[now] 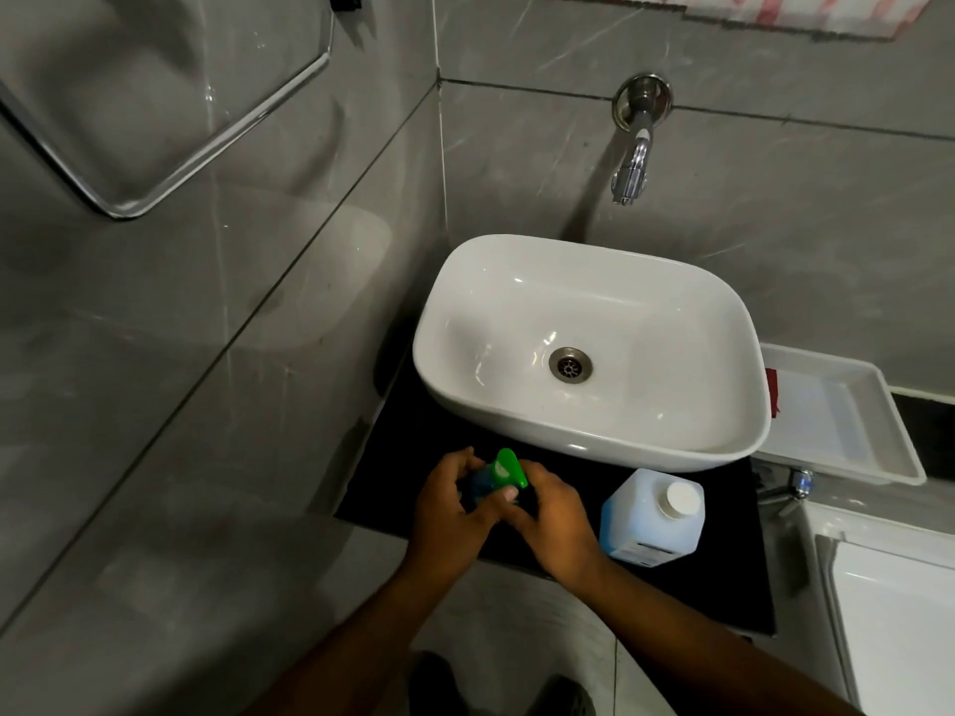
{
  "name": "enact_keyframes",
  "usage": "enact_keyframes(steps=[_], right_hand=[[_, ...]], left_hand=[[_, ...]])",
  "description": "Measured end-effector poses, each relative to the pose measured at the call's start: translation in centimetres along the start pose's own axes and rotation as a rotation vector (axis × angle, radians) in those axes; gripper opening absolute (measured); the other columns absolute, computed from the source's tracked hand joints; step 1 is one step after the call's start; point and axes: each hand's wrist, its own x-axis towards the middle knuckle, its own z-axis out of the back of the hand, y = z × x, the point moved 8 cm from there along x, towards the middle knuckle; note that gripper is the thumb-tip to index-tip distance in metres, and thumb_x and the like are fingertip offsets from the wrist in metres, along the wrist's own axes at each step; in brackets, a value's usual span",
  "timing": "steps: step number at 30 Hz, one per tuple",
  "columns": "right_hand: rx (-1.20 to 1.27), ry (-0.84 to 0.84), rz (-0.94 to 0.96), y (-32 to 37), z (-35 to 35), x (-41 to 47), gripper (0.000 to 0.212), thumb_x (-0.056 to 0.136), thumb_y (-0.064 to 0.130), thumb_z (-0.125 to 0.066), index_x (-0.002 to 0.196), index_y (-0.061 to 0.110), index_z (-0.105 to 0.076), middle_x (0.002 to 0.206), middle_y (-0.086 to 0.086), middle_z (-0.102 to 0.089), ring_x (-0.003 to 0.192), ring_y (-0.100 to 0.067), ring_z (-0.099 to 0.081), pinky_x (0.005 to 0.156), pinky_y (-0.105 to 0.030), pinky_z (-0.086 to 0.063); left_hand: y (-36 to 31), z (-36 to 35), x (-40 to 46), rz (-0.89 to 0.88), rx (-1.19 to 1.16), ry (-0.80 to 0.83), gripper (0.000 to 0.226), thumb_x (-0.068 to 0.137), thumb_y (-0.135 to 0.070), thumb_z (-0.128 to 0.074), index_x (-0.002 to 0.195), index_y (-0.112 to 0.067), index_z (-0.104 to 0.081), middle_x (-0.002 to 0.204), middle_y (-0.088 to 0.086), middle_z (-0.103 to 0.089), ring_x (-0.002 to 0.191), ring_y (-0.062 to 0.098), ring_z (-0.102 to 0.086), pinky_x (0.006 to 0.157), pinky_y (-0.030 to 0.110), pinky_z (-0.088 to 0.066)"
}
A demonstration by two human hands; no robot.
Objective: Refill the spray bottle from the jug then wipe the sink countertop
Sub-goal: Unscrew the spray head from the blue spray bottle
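Observation:
A blue spray bottle (479,483) with a green trigger head (509,467) stands on the black countertop (403,457) in front of the white sink basin (589,354). My left hand (449,509) grips the bottle's body from the left. My right hand (553,519) curls round the bottle just under the green head. Right of my hands stands a translucent jug (652,519) of pale blue liquid, its white cap (682,498) on.
A chrome tap (633,167) juts from the grey tiled wall above the basin. A white tray (847,421) with something red at its edge sits to the right. A white fixture (889,612) fills the lower right. A glass shelf (155,121) hangs on the left wall.

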Motion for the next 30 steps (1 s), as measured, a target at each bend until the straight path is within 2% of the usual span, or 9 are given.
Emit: enact_keyframes(steps=[3, 8, 12, 14, 17, 19, 22, 26, 30], right_hand=[[0.008, -0.004, -0.01, -0.1, -0.1, 0.0, 0.046, 0.08, 0.026, -0.074, 0.123, 0.019, -0.057, 0.112, 0.002, -0.066, 0.102, -0.007, -0.061, 0.091, -0.027, -0.05], [-0.027, -0.016, -0.009, -0.1, -0.1, -0.1, 0.046, 0.081, 0.026, -0.072, 0.124, 0.018, -0.056, 0.112, 0.003, -0.065, 0.101, -0.008, -0.061, 0.089, -0.026, -0.051], [-0.044, -0.023, 0.001, -0.1, -0.1, -0.1, 0.041, 0.083, 0.025, -0.071, 0.121, 0.019, -0.056, 0.11, 0.003, -0.065, 0.098, -0.008, -0.06, 0.085, -0.021, -0.049], [-0.052, -0.025, -0.009, -0.2, -0.1, -0.2, 0.044, 0.083, 0.024, -0.072, 0.123, 0.018, -0.056, 0.111, 0.001, -0.065, 0.099, -0.008, -0.06, 0.087, -0.023, -0.049], [-0.051, -0.028, -0.024, -0.4, -0.1, -0.2, 0.046, 0.083, 0.025, -0.072, 0.124, 0.017, -0.055, 0.113, 0.001, -0.065, 0.1, -0.009, -0.06, 0.089, -0.029, -0.051], [-0.042, -0.031, -0.012, -0.2, -0.1, -0.3, 0.041, 0.083, 0.025, -0.071, 0.121, 0.019, -0.057, 0.109, 0.003, -0.065, 0.097, -0.007, -0.061, 0.086, -0.03, -0.053], [-0.034, -0.032, -0.005, -0.1, -0.1, -0.3, 0.038, 0.084, 0.026, -0.07, 0.119, 0.019, -0.057, 0.107, 0.003, -0.065, 0.096, -0.006, -0.061, 0.085, -0.029, -0.053], [-0.006, -0.031, -0.016, -0.1, -0.2, -0.3, 0.042, 0.081, 0.029, -0.073, 0.119, 0.022, -0.057, 0.108, 0.005, -0.065, 0.097, -0.004, -0.06, 0.085, -0.02, -0.049], [-0.021, -0.039, -0.066, -0.4, -0.1, -0.2, 0.046, 0.077, 0.028, -0.076, 0.118, 0.023, -0.057, 0.107, 0.006, -0.064, 0.095, -0.004, -0.06, 0.083, -0.013, -0.045]], left_hand=[[-0.5, -1.0, 0.2, -0.011, -0.02, 0.114, 0.056, 0.086, -0.01, -0.065, 0.127, -0.041, -0.043, 0.135, -0.007, -0.05, 0.124, 0.008, -0.048, 0.101, 0.026, -0.043], [-0.8, 0.0, 0.2, 0.033, -0.009, -0.032, 0.04, 0.069, -0.024, -0.081, 0.1, -0.035, -0.058, 0.116, -0.008, -0.062, 0.11, 0.01, -0.059, 0.08, 0.012, -0.044], [-1.4, -1.0, 0.2, 0.006, -0.024, 0.098, 0.062, 0.077, -0.01, -0.073, 0.132, -0.027, -0.049, 0.131, -0.01, -0.054, 0.12, 0.005, -0.05, 0.099, 0.026, -0.044], [-2.0, -1.1, 0.1, -0.019, 0.006, 0.084, 0.049, 0.08, -0.003, -0.067, 0.118, -0.032, -0.058, 0.119, -0.005, -0.063, 0.113, 0.012, -0.06, 0.096, 0.03, -0.051], [-2.3, -0.2, 0.0, -0.008, 0.039, -0.052, 0.034, 0.071, -0.015, -0.078, 0.085, -0.04, -0.06, 0.094, -0.006, -0.069, 0.091, 0.013, -0.067, 0.08, 0.031, -0.056], [-2.0, 0.3, -0.1, 0.001, 0.017, -0.097, 0.039, 0.061, -0.022, -0.085, 0.088, -0.035, -0.06, 0.093, -0.009, -0.068, 0.087, 0.006, -0.065, 0.073, 0.019, -0.054], [-2.3, -0.5, -0.1, -0.037, 0.013, 0.01, 0.056, 0.065, -0.017, -0.083, 0.113, -0.032, -0.059, 0.107, -0.019, -0.061, 0.098, -0.009, -0.059, 0.074, 0.003, -0.045], [-3.1, 0.2, 0.1, -0.12, 0.064, -0.053, 0.031, 0.072, -0.014, -0.078, 0.092, -0.035, -0.067, 0.1, -0.007, -0.066, 0.092, 0.004, -0.064, 0.08, 0.025, -0.054], [-3.3, 1.2, 0.5, 0.0, -0.153, -0.092, 0.026, 0.073, -0.011, -0.078, 0.082, -0.033, -0.069, 0.089, -0.002, -0.073, 0.083, 0.01, -0.068, 0.07, 0.024, -0.055]])
